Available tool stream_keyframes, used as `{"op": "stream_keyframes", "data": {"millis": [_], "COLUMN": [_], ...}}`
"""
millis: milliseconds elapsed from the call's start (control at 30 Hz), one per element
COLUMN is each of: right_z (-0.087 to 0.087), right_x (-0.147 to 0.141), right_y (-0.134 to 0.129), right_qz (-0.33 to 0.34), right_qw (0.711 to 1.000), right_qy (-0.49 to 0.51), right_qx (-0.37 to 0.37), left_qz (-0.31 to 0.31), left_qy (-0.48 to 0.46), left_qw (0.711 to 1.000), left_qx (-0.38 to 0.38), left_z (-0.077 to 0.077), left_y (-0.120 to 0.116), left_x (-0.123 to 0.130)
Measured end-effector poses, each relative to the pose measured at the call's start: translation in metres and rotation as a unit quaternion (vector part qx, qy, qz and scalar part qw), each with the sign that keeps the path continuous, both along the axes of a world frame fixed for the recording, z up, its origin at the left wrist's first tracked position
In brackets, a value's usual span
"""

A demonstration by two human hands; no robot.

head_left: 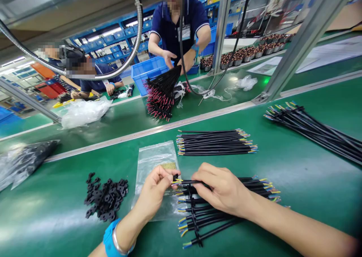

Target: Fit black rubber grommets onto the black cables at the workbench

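My left hand (158,185) pinches a small black plastic clip (175,177) right at the stripped end of a black cable (188,181). Coloured wire tips stick out beside the clip; whether it is around the cable I cannot tell. My right hand (220,187) is closed on that same cable, a little right of its end. Under and below my right hand lie several black cables (215,228) with black clips (193,211) near their left ends. To the left is a heap of loose black clips (107,198).
A clear plastic bag (155,155) lies behind my left hand. More cables (215,143) lie in a row beyond, and a bundle (319,130) is at the right. A metal rail (158,130) crosses the bench. Opposite, a person (181,31) handles red-tipped black cables (164,95).
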State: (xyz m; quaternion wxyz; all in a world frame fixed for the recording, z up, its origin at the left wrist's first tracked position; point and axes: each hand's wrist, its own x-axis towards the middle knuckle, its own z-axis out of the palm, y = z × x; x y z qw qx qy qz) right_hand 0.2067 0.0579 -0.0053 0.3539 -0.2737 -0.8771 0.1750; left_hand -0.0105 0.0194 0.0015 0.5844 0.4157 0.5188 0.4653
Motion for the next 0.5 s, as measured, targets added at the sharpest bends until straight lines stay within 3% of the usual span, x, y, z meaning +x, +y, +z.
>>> {"op": "stream_keyframes", "data": {"millis": [133, 333, 500], "right_z": [-0.0003, 0.0014, 0.005], "right_x": [-0.0001, 0.0008, 0.0025], "right_y": [0.0018, 0.0014, -0.0028], "right_qz": [-0.015, -0.05, -0.041], "right_qw": [1.0, 0.997, 0.996], "right_qy": [0.011, 0.016, 0.004], "right_qx": [-0.002, 0.053, 0.083], "left_qz": [-0.009, -0.04, -0.033], "left_qy": [-0.042, -0.07, -0.102], "left_qw": [0.999, 0.997, 0.994], "left_qx": [-0.004, 0.001, -0.014], "left_z": [-0.0007, 0.001, 0.0016], "left_y": [-0.0024, -0.0027, -0.0025], "left_x": [-0.0008, -0.0034, -0.0006]}}
